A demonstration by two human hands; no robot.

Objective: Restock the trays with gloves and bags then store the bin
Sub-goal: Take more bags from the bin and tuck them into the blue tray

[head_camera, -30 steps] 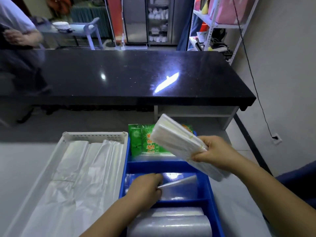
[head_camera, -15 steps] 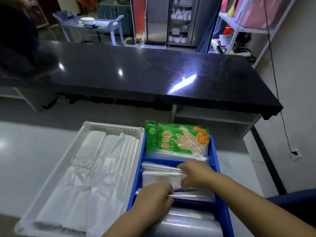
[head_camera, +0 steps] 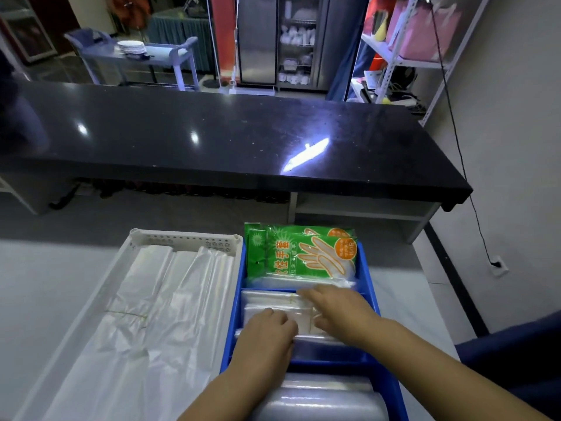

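Note:
A blue divided tray stands on the white counter in front of me. Its far compartment holds green packs of disposable gloves. The middle compartment holds a stack of clear plastic bags. My right hand lies flat on that stack, fingers spread. My left hand rests curled on the near edge of the same stack; whether it pinches a bag I cannot tell. The nearest compartment holds a roll of clear film. A white perforated tray to the left holds long white plastic bags.
A long black glossy counter runs across behind the trays, with a gap of floor between. A metal shelf rack stands at the back right and a cable hangs down the right wall. A blue seat edge shows at the right.
One second ago my right hand held the bag stack in the air above the blue tray. It has since laid the stack into the middle compartment and now presses on it. The camera view shifted.

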